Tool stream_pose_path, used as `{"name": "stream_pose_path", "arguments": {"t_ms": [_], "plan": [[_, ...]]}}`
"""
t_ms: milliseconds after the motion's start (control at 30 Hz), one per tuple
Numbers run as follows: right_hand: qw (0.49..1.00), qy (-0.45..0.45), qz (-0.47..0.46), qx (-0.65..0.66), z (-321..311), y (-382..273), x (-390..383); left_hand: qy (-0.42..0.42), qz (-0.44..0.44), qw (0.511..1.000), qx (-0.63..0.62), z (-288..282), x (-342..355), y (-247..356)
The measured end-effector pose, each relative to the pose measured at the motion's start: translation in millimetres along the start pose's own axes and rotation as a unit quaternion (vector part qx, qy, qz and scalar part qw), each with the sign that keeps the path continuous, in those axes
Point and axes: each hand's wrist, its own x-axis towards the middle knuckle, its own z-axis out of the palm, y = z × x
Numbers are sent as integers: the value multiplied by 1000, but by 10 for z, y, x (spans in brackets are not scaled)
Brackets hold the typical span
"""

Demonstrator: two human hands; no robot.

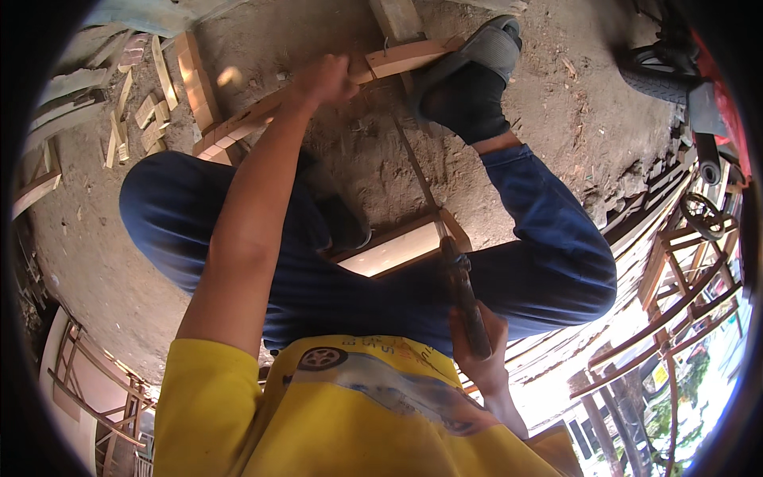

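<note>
My left hand [326, 79], slightly blurred, is closed on a long wooden bar [404, 56] lying crosswise ahead of me. Near the bar's right end is my foot in a black sock and grey slide sandal [485, 56]. My right hand [481, 338] grips the dark handle of a long tool [459, 282], whose thin metal shaft runs forward toward the bar; its far tip is hard to make out. The shaft passes over a short wooden block [381, 253] between my legs. Another upright-running plank [193, 71] meets the bar at the left.
Wood offcuts [147, 111] lie on the dirt floor at upper left. A tyre [652, 71] and red item sit at upper right. Stacked strips [636, 199] and curved wooden frames [668, 334] are at right, with more frames [95, 381] at lower left.
</note>
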Motion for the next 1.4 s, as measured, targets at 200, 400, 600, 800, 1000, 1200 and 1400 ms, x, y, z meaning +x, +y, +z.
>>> {"name": "stream_pose_path", "arguments": {"t_ms": [200, 400, 600, 800, 1000, 1200, 1400], "plan": [[999, -27, -19, 12, 338, 122, 522, -51, -4, 999, -18, 11, 46, -29], [999, -29, 33, 24, -44, -60, 286, -17, -32, 999, -27, 46, -8, 42], [1000, 2, -6, 18, 309, -222, 548, -17, 11, 1000, -21, 116, -23, -28], [999, -15, -41, -14, 200, -65, 579, 27, -3, 1000, -3, 111, -85, 120], [1000, 19, -21, 1, 233, 61, 557, 38, 10, 999, 7, 23, -142, 146], [1000, 6, -25, 10, 244, 193, 643, 43, 23, 999, 10, -110, 21, 37], [998, 28, -46, 32, 412, 281, 695, 18, 16, 999, 22, -111, 59, -21]]}}
